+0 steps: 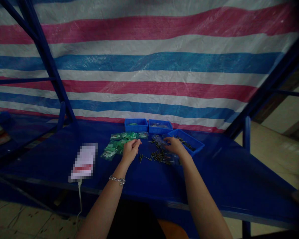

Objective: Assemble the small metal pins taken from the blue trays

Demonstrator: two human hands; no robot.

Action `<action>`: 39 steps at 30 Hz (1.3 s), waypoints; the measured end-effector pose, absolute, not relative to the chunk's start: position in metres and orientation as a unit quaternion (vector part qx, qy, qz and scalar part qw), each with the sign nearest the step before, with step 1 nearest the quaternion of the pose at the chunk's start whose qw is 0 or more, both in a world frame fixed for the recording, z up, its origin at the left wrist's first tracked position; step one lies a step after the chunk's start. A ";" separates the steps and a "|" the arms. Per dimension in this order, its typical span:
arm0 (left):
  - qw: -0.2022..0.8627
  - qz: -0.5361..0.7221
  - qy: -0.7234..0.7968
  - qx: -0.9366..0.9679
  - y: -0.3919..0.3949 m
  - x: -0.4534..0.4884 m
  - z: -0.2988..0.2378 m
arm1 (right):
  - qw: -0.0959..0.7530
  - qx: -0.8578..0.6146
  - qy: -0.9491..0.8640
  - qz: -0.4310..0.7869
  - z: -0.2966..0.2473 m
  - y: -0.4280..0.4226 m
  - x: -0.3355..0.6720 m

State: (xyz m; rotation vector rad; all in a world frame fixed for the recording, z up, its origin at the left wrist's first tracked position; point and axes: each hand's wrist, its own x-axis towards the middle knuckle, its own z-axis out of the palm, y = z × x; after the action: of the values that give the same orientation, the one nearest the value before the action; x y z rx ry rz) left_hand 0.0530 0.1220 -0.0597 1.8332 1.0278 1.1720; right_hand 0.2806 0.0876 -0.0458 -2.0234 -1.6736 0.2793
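Observation:
My left hand (131, 150) is closed, thumb and fingers pressed together, beside a pile of small clear packets with green contents (118, 144). Whatever it may hold is too small to make out. My right hand (174, 145) bends its fingers onto a clear plastic bag (159, 140), just in front of the angled blue bin (193, 143). That bin holds thin dark metal pieces, like drill bits or screws. More such thin metal pieces (159, 156) lie loose on the blue table between and below my hands.
Two small blue bins (136, 128) stand at the back against the striped sheet (149, 89). A blurred-out phone-like slab (83, 162) with a white cable (80, 196) lies at the left. Blue metal posts (47, 63) frame the blue table (229, 179).

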 end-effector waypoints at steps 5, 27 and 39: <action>0.359 0.456 0.391 0.715 0.121 0.053 -0.060 | 0.227 -0.738 -0.613 0.165 -0.035 0.073 0.296; 0.349 0.424 0.378 0.745 0.123 0.055 -0.060 | 0.187 -0.737 -0.639 0.114 -0.046 0.079 0.296; 0.341 0.417 0.374 0.754 0.122 0.057 -0.062 | 0.546 -0.573 -0.537 0.290 -0.035 0.079 0.280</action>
State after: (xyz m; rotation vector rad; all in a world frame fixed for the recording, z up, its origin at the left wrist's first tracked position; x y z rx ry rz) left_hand 0.0573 0.1218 -0.0616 1.9624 0.9735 1.0856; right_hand 0.2804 0.0795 -0.0353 -1.3596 -1.2733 0.6885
